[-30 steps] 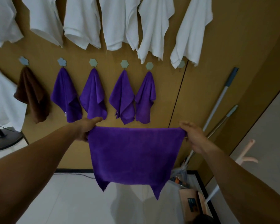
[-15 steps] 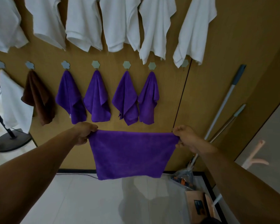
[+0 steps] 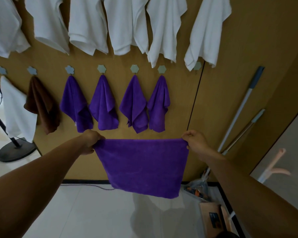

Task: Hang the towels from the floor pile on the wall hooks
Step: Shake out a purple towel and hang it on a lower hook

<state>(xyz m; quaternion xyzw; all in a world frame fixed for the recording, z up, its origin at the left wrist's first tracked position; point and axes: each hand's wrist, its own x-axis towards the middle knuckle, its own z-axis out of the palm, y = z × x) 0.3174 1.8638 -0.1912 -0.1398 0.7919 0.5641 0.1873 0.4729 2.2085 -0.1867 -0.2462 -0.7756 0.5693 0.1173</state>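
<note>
A purple towel (image 3: pixel 142 166) hangs spread flat in front of me, held by its two top corners. My left hand (image 3: pixel 91 140) grips the left corner and my right hand (image 3: pixel 194 140) pinches the right corner. Above it, several purple towels (image 3: pixel 103 105) hang from small hexagonal and flower-shaped wall hooks (image 3: pixel 134 68). One hook (image 3: pixel 197 66) at the right end of that row is half hidden by a white towel and carries nothing purple. A brown towel (image 3: pixel 40 103) and a white towel (image 3: pixel 17 110) hang further left. The floor pile is not in view.
Large white towels (image 3: pixel 127 26) hang along the top of the wooden wall. A fan stand with a round black base (image 3: pixel 14 151) is at the left. Two long-handled mops (image 3: pixel 237 114) lean at the right, above a bag (image 3: pixel 196 186) and a cardboard box (image 3: pixel 212 215). A pink rack (image 3: pixel 272 170) stands at far right.
The towel's loose lower points have settled, so it now hangs as a flat rectangle. The view has shifted slightly right and my hands sit a little closer together.
</note>
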